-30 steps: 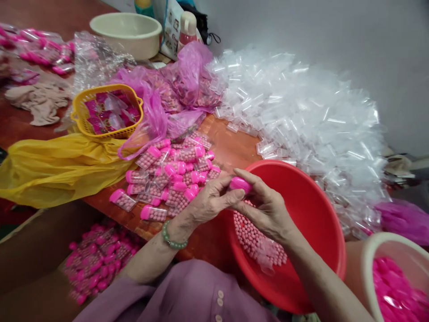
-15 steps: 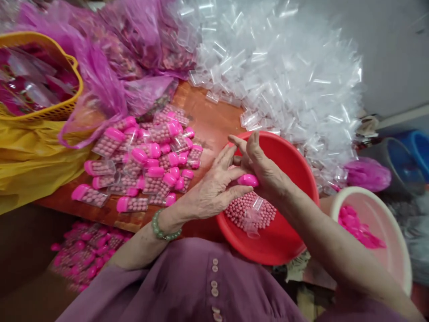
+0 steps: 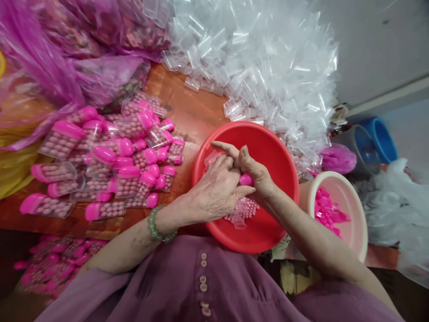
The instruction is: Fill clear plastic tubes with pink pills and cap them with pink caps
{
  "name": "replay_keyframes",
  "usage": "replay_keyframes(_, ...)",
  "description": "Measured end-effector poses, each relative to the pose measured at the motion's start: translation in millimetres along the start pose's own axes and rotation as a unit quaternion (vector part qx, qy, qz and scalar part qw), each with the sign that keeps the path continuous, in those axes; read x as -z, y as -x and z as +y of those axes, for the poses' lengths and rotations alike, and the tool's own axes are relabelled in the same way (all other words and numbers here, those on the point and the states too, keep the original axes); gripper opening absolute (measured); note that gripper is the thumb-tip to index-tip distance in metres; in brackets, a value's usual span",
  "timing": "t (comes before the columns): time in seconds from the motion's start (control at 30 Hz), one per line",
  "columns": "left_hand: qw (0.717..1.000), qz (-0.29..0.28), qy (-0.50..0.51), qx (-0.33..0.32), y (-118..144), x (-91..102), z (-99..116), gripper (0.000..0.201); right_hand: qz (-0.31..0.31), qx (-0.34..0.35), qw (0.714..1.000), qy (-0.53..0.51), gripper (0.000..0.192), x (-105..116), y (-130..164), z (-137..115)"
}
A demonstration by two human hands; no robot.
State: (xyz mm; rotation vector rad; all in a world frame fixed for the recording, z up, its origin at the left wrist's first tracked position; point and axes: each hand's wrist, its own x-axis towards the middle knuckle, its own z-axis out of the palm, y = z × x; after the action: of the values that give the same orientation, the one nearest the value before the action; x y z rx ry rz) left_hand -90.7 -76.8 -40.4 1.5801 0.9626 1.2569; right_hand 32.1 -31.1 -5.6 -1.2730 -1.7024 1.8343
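Note:
Over the red basin [image 3: 291, 179], my left hand [image 3: 214, 188] and my right hand [image 3: 256, 172] meet, both closed around one small container. Its bright pink cap [image 3: 246, 180] shows between thumb and palm, while the clear body is hidden by my fingers. Below them in the basin lie pink beads [image 3: 250, 209] and a clear empty tube [image 3: 238, 219]. Another clear piece [image 3: 212, 158] rests by the basin's left wall. To the left, a heap of bead-filled containers with pink caps [image 3: 129, 173] covers part of the wooden table [image 3: 187, 107].
Clear empty tubes [image 3: 254, 53] are piled high at the back. A white bucket [image 3: 357, 210] of pink caps [image 3: 326, 210] stands right of the basin. Purple plastic bags [image 3: 103, 76] fill the back left. More filled containers [image 3: 56, 264] sit below the table's front edge.
The view has shifted, so the table things appear further left. My left hand has closed in over the container and against my right hand, covering more of the pink cap.

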Motion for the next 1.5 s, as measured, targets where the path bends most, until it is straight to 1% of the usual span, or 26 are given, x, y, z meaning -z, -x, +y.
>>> replay_keyframes(0.07,0.99,-0.103,-0.094,0.012,-0.1,-1.8,2.3,0.016,0.008,-0.002,0.999,-0.049,0.06,2.5,2.5,10.6)
replay_keyframes(0.1,0.983,-0.131,-0.124,0.015,-0.3,-2.4,2.5,0.019,0.015,-0.009,0.997,-0.07,0.056,3.5,3.5,15.6)
replay_keyframes(0.17,0.977,-0.151,-0.148,0.017,-1.3,-3.2,0.9,0.022,0.033,-0.023,0.994,-0.101,0.051,4.1,4.4,23.1)
replay_keyframes(0.23,0.977,-0.156,-0.144,0.01,-2.9,-3.1,-2.3,0.024,0.048,-0.033,0.991,-0.122,0.052,3.3,4.0,25.4)
replay_keyframes(0.33,0.982,-0.146,-0.121,0.002,-4.5,-0.5,-3.9,0.023,0.039,-0.057,0.989,-0.128,0.068,3.3,4.4,18.1)
replay_keyframes(0.4,0.988,-0.117,-0.098,-0.009,-2.7,3.8,-0.6,0.024,0.018,-0.059,0.992,-0.109,0.08,8.3,8.3,10.7)
replay_keyframes(0.43,0.992,-0.09,-0.082,-0.015,-0.6,7.2,1.8,0.025,0.009,-0.051,0.994,-0.095,0.082,13.4,11.0,8.4)
replay_keyframes(0.53,0.998,0.03,-0.052,-0.032,10.5,26.0,6.6,0.03,0.001,-0.039,0.996,-0.075,0.08,37.6,16.3,13.7)
replay_keyframes(0.6,0.99,0.117,-0.08,-0.027,22.7,47.8,5.5,0.028,-0.003,-0.05,0.997,-0.055,0.076,54.0,17.2,24.7)
replay_keyframes(0.67,0.964,0.206,-0.166,-0.011,38.4,75.8,1.0,0.027,0.016,-0.058,0.998,0.031,0.059,63.7,22.1,33.4)
replay_keyframes(0.73,0.909,0.292,-0.297,0.004,54.2,106.6,-8.0,0.027,0.021,-0.051,0.989,0.136,0.053,65.6,32.9,34.4)
replay_keyframes(0.77,0.877,0.318,-0.359,0.014,60.7,121.6,-14.3,0.03,0.015,-0.046,0.983,0.175,0.054,64.6,39.1,32.0)
replay_keyframes(0.8,0.848,0.336,-0.408,0.025,65.6,135.6,-21.8,0.032,0.011,-0.039,0.978,0.203,0.055,63.4,44.6,28.6)
replay_keyframes(0.83,0.828,0.339,-0.444,0.042,68.9,148.1,-29.9,0.034,0.008,-0.035,0.975,0.22,0.055,62.7,48.8,24.9)
replay_keyframes(0.87,0.819,0.322,-0.47,0.063,70.8,158.7,-38.1,0.038,0.012,-0.027,0.972,0.233,0.056,63.2,51.5,22.0)
replay_keyframes(0.93,0.823,0.275,-0.49,0.088,71.6,173.7,-51.6,0.049,0.038,-0.014,0.965,0.258,0.055,68.0,53.2,20.3)
replay_keyframes(1.0,0.83,0.236,-0.495,0.097,70.9,179.2,-57.7,0.052,0.07,-0.003,0.953,0.294,0.053,75.9,52.2,25.0)
replay_keyframes(1.07,0.826,0.237,-0.506,0.071,69.6,174.2,-55.3,0.055,0.088,0.011,0.935,0.344,0.048,83.0,48.9,34.0)
replay_keyframes(1.1,0.818,0.254,-0.514,0.049,68.3,167.6,-51.5,0.055,0.089,0.019,0.924,0.372,0.044,85.2,46.0,39.3)
replay_keyframes(1.13,0.817,0.246,-0.519,0.042,66.3,158.3,-46.7,0.053,0.083,0.028,0.913,0.399,0.04,86.2,42.1,44.5)
replay_keyframes(1.17,0.816,0.258,-0.517,0.026,63.5,146.7,-41.4,0.049,0.071,0.038,0.902,0.424,0.036,85.9,37.1,49.3)
replay_keyframes(1.2,0.822,0.256,-0.508,0.013,59.9,133.1,-36.1,0.044,0.054,0.049,0.893,0.445,0.033,84.4,31.1,53.7)
replay_keyframes(1.23,0.839,0.229,-0.493,0.004,55.8,118.2,-31.2,0.042,0.037,0.061,0.883,0.464,0.031,81.9,24.3,57.3)
replay_keyframes(1.3,0.854,0.244,-0.453,-0.082,47.4,87.2,-23.7,0.036,0.016,0.085,0.865,0.495,0.032,74.8,9.5,62.2)
replay_keyframes(1.4,0.893,0.18,-0.397,-0.112,39.7,47.1,-18.7,0.034,0.011,0.098,0.847,0.523,0.042,62.4,-11.7,63.7)
replay_keyframes(1.5,0.916,0.135,-0.36,-0.116,39.9,23.1,-19.0,0.03,0.01,0.078,0.83,0.552,0.057,50.4,-28.1,59.3)
